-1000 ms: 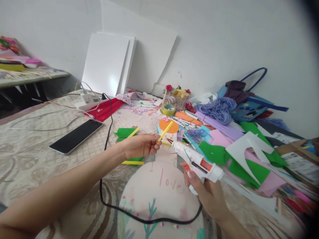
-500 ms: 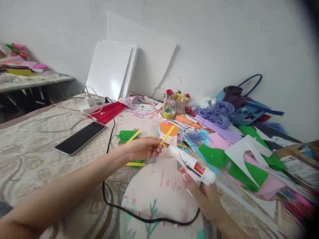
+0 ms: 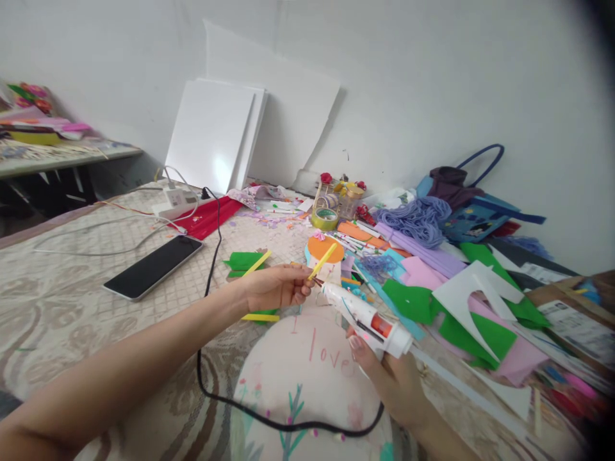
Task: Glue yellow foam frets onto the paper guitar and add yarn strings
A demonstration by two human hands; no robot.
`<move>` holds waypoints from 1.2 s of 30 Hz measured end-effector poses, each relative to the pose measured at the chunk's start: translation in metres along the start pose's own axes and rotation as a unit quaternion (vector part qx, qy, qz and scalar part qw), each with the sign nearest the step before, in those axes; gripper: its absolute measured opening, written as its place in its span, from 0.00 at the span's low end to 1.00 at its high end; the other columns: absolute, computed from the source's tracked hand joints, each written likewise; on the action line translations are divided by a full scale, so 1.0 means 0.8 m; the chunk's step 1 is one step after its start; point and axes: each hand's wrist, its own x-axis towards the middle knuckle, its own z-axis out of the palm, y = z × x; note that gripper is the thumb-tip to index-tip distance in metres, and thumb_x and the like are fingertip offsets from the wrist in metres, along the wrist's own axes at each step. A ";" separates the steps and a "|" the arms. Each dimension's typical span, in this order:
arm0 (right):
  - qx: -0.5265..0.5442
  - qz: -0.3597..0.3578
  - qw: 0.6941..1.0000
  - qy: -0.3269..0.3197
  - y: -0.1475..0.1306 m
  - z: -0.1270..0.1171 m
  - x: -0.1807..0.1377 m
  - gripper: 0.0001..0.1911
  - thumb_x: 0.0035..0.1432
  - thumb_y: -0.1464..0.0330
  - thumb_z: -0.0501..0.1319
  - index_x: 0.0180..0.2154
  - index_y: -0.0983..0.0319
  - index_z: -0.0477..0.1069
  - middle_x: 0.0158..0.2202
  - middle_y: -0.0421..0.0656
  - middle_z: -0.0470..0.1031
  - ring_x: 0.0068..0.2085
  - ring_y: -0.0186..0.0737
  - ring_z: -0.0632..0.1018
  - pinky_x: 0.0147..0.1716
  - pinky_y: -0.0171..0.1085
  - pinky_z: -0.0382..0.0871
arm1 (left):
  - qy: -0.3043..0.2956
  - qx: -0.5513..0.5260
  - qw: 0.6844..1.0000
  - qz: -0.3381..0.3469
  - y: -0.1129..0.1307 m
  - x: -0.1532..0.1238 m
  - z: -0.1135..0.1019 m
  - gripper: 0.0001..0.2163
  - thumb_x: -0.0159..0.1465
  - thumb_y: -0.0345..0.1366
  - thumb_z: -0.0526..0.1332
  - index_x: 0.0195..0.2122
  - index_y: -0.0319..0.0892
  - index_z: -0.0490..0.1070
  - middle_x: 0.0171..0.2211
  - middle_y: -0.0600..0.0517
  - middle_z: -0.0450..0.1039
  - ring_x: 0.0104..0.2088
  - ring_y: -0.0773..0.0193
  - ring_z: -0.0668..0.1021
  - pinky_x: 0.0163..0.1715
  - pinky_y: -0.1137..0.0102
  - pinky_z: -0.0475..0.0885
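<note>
My left hand (image 3: 276, 288) is closed in a pinch on a thin yellow strip (image 3: 323, 260) that points up and to the right. My right hand (image 3: 390, 374) is wrapped round a white hot glue gun (image 3: 368, 316). The gun's nozzle touches the lower end of the strip, right by my left fingertips. The gun's black cord (image 3: 211, 256) loops across a round white card (image 3: 307, 378) with "I love" written in red. Two more yellow strips (image 3: 259, 317) lie beside green paper (image 3: 243, 261).
A phone (image 3: 154, 266) lies face up at the left, near a power strip (image 3: 175, 198) with cables. White boards (image 3: 216, 131) lean on the wall. Coloured foam sheets (image 3: 461, 307), markers, a tape roll (image 3: 325, 218), purple yarn (image 3: 418, 218) and a blue bag (image 3: 473, 205) crowd the right.
The glue gun's nozzle has moved left and closer until it meets the yellow strip. My left hand has stayed nearly still. The camera tilted up slightly a second ago.
</note>
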 end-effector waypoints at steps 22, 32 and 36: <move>-0.016 -0.024 1.000 0.011 0.017 0.006 -0.002 0.09 0.64 0.62 0.56 0.34 0.59 0.69 0.30 0.42 0.74 0.34 0.43 0.76 0.40 0.39 0.71 | -0.002 0.013 1.000 0.009 -0.001 0.001 -0.002 0.07 0.56 0.27 0.68 0.29 0.34 0.69 0.25 0.54 0.69 0.25 0.73 0.72 0.24 0.79 0.67; -0.002 0.001 1.000 0.009 -0.003 0.001 0.004 0.15 0.65 0.61 0.55 0.26 0.58 0.61 0.21 0.37 0.65 0.24 0.37 0.70 0.29 0.37 0.69 | -0.006 0.024 1.000 0.001 0.000 0.001 -0.002 0.08 0.56 0.29 0.69 0.30 0.35 0.69 0.26 0.54 0.68 0.25 0.74 0.71 0.24 0.79 0.65; 0.012 0.005 1.000 0.025 -0.004 0.002 0.006 0.16 0.64 0.60 0.55 0.25 0.58 0.61 0.21 0.37 0.63 0.24 0.37 0.68 0.27 0.36 0.66 | -0.013 0.034 0.999 0.003 -0.001 0.001 -0.003 0.08 0.56 0.30 0.69 0.30 0.35 0.69 0.26 0.54 0.68 0.24 0.74 0.70 0.24 0.79 0.65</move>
